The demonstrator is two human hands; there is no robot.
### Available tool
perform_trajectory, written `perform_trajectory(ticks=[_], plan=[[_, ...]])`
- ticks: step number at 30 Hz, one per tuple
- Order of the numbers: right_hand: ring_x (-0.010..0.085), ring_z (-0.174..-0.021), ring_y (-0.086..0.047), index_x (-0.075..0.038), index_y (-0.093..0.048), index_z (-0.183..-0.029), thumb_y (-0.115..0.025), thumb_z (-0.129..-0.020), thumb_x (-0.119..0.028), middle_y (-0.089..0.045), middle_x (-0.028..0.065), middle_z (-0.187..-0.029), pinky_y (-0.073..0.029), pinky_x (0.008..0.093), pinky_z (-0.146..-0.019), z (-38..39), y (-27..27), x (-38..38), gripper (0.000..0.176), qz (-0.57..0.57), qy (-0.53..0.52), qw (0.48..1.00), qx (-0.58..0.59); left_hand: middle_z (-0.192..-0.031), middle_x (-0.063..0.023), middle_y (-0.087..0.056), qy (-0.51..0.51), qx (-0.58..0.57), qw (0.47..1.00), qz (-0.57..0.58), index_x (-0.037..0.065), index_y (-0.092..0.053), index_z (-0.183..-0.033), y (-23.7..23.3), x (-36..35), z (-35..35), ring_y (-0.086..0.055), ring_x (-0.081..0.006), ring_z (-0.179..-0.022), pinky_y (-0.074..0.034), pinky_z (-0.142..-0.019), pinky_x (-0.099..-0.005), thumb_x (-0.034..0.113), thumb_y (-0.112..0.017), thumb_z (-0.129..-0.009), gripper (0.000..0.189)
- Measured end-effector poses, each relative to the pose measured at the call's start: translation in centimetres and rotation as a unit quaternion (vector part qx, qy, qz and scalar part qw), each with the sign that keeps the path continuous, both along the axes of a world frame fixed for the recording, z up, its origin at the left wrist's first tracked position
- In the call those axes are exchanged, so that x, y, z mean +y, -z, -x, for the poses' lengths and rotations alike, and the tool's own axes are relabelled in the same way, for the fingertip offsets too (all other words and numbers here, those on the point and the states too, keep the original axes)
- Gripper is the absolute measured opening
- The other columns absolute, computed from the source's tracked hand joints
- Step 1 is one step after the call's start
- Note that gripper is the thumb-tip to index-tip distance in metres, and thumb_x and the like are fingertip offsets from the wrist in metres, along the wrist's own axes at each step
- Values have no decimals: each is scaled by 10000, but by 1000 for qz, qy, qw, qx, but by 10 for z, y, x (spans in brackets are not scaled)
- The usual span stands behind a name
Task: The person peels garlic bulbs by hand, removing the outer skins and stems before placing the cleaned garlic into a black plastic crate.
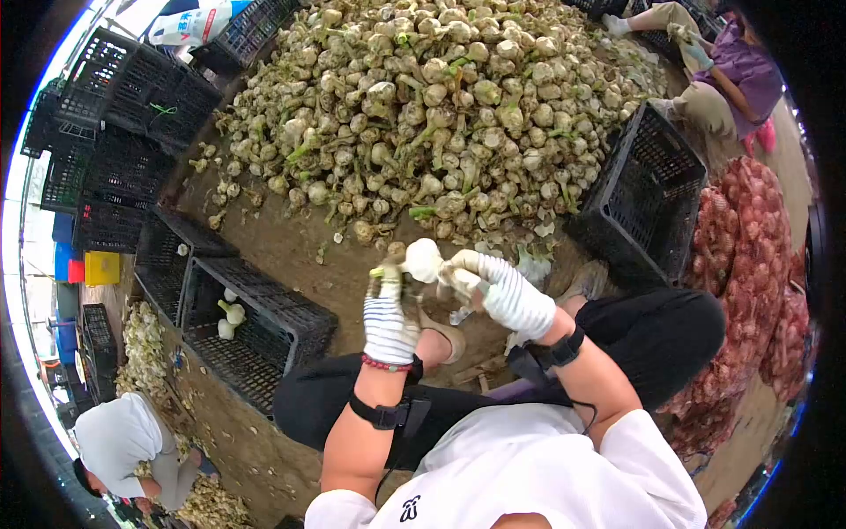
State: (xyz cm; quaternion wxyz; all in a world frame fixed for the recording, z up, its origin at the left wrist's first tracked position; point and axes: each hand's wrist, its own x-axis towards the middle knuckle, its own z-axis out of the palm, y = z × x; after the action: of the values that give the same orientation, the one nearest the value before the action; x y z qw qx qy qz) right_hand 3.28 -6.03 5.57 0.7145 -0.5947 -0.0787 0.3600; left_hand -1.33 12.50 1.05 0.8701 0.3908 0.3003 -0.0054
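A white garlic bulb is held up between my two gloved hands, its surface clean and smooth. My left hand, in a striped white glove, is closed at the bulb's left side, where a greenish stem end shows by the fingers. My right hand, gloved too, has its fingers bent in against the bulb's right side. Some loose skin seems to be at those fingertips, but they are partly hidden. Beyond the hands lies a large heap of unpeeled garlic with dirty skins and stems.
A black crate at left contains a few white bulbs. Another black crate stands right of the heap. Stacked crates are at upper left. Red net sacks lie at right. Co-workers sit at upper right and bend at lower left.
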Motion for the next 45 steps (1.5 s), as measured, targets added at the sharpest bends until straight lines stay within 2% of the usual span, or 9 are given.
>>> perform_trajectory(ticks=[5, 6, 10, 17, 25, 27, 32, 35, 45], plan=[[97, -772, -582, -59, -632, -1206, -553, -985, -251, -678, 12, -1004, -492, 263, -667, -21, 21, -13, 304, 57, -96, 993, 30, -1211, -101, -615, -322, -95, 941, 48, 27, -560, -1225, 0, 104, -7, -620, -183, -1073, -598, -839, -275, 314, -706, -876, 474], [145, -799, -620, -65, -646, -1195, -565, -971, -237, -697, 50, -991, -524, 312, -680, -33, 64, -19, 294, 109, -78, 991, -15, -1056, -136, -668, -449, -135, 883, -10, -15, -581, -1165, -6, 129, -11, -691, -196, -822, -628, -730, -283, 284, -674, -905, 407], [304, -898, -669, -45, -598, -1215, -662, -871, -168, -668, 202, -1074, -540, 378, -804, -87, 178, -24, 371, 366, 128, 911, -142, -975, -220, -688, -390, -239, 887, 63, -70, -596, -1066, 0, 189, 10, -703, -266, -823, -630, -729, -326, 396, -580, -951, 481], [338, -1209, -541, -19, -575, -1225, -637, -843, -30, -565, 193, -1299, -489, 408, -981, -161, 235, 10, 387, 656, -93, 650, -372, -1122, -55, -656, -159, -2, 987, 11, 74, -625, -1146, -21, 43, -52, -630, -162, -939, -533, -837, -308, 252, -592, -967, 255], [358, -934, -592, -58, -655, -1020, -691, -732, -50, -631, 150, -970, -489, 438, -823, -122, 83, -34, 291, 296, -185, 809, -472, -1365, -107, -523, 210, -116, 907, -347, 59, -431, -1422, 46, -20, -59, -532, -209, -1218, -457, -1022, -308, -9, -681, -840, 637], [375, -943, -577, -69, -651, -1015, -696, -714, -55, -628, 150, -975, -481, 446, -825, -110, 49, -39, 304, 257, -164, 809, -503, -1399, -98, -499, 299, -119, 921, -220, 36, -376, -1458, 30, -26, -56, -521, -226, -1218, -442, -1030, -338, 47, -726, -833, 717], [199, -948, -600, -39, -516, -1314, -649, -821, 7, -595, 114, -1170, -514, 325, -815, -75, 26, -54, 513, 95, 153, 956, -233, -1211, -116, -590, 179, -156, 940, -245, 27, -532, -1240, -14, -44, -50, -585, -193, -1100, -488, -970, -334, 154, -802, -796, 534], [136, -1099, -552, 0, -472, -1369, -639, -909, -159, -595, 86, -1221, -480, 257, -894, -44, 18, -67, 515, 16, 72, 997, 2, -1203, -106, -600, 172, -169, 941, -239, 27, -529, -1246, -26, -57, -42, -590, -193, -1093, -490, -962, -333, 138, -804, -791, 543], [31, -862, -533, -18, -635, -1133, -547, -997, -245, -638, -29, -965, -462, 208, -750, -14, -26, -49, 278, 56, 144, 988, -9, -1208, -92, -599, 178, -221, 918, -276, 21, -537, -1241, -40, -64, -26, -605, -175, -1082, -518, -943, -310, 61, -807, -771, 544]])
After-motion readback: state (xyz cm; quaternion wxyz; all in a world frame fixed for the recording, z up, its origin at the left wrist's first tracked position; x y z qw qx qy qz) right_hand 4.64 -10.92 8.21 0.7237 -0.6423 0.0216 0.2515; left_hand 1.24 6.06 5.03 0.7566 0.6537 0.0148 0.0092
